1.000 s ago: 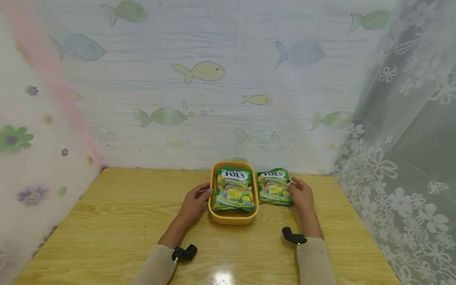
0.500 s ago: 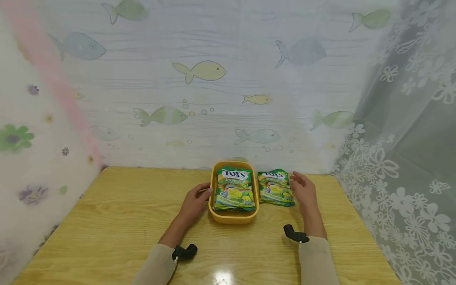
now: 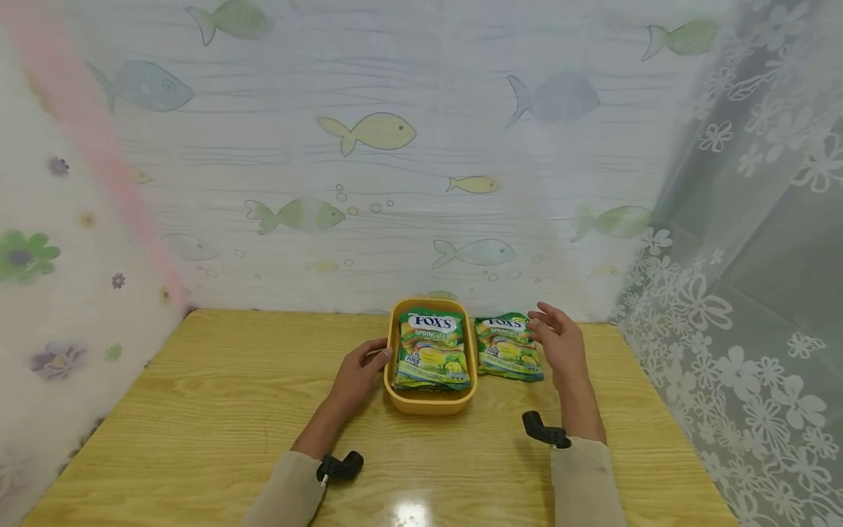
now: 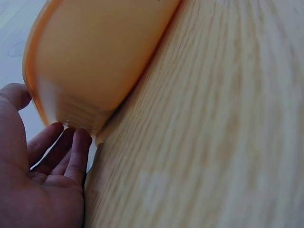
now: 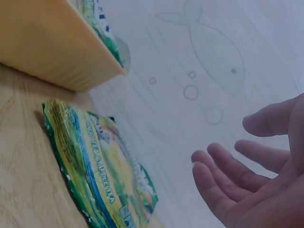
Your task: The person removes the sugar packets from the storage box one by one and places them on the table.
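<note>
A yellow plastic basket (image 3: pixel 431 407) stands on the table and holds a green candy bag (image 3: pixel 433 351) marked FOX'S Spring Tea. My left hand (image 3: pixel 356 377) is at the basket's left side. In the left wrist view its relaxed fingers (image 4: pixel 78 154) touch the outer wall, and the thumb lies at the rim. A second candy bag (image 3: pixel 506 348), with the same print, lies flat just right of the basket. Above this bag's right edge is my right hand (image 3: pixel 563 348), fingers relaxed and apart from it. The right wrist view shows nothing between thumb and fingers (image 5: pixel 228 178).
The wooden table (image 3: pixel 230 417) reaches back to a pale curtain (image 3: pixel 395 183) printed with fish. A flowered curtain (image 3: pixel 46 307) hangs on the left and a lace one (image 3: pixel 757 351) on the right. The basket stands close to the table's back edge.
My right hand has come off the bag on the table and risen slightly up and back. That bag lies about where it was. The left hand and basket have not visibly moved.
</note>
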Available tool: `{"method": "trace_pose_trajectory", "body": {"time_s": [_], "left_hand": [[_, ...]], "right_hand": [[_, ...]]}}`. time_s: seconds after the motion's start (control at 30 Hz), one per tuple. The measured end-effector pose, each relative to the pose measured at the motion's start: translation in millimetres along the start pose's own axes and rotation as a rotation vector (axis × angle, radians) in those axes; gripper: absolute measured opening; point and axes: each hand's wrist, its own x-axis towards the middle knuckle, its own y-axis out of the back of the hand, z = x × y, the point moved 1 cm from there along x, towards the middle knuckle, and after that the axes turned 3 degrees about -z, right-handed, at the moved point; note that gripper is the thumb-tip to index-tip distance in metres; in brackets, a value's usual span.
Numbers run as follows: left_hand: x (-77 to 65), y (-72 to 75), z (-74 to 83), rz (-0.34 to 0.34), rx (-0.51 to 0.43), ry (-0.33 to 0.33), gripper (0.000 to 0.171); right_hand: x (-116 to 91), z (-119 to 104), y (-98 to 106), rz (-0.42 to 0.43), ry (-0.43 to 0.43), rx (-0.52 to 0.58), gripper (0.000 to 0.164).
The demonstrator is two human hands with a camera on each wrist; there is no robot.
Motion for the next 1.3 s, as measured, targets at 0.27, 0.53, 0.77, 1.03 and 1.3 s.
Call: {"method": "trace_pose_trajectory", "body": {"time_s": [0.27,0.53,0.77,1.03,1.3], "left_hand": [[-2.7,1.6,4.0,0.000,0.014,0.015,0.054],[-1.4,-0.5,3.3,-0.003,0.007,0.010,0.053],[-2.9,-0.1,4.6,0.008,0.012,0.007,0.052],[-1.2,0.4,3.0,0.011,0.004,0.010,0.053],[-0.1,0.9,-1.2,0.003,0.011,0.014,0.055]], "right_hand": [[-4.9,-12.3,-8.2,-0.032,0.034,-0.002,0.054],[-10.1,-21.5,-15.1,-0.044,0.044,-0.037,0.052],[-12.3,-28.1,-22.6,-0.063,0.069,-0.042,0.051],[-9.5,-28.6,-29.5,-0.104,0.111,-0.045,0.050],[-13.3,-34.8,-38.4,-0.149,0.099,-0.057,0.049]]}}
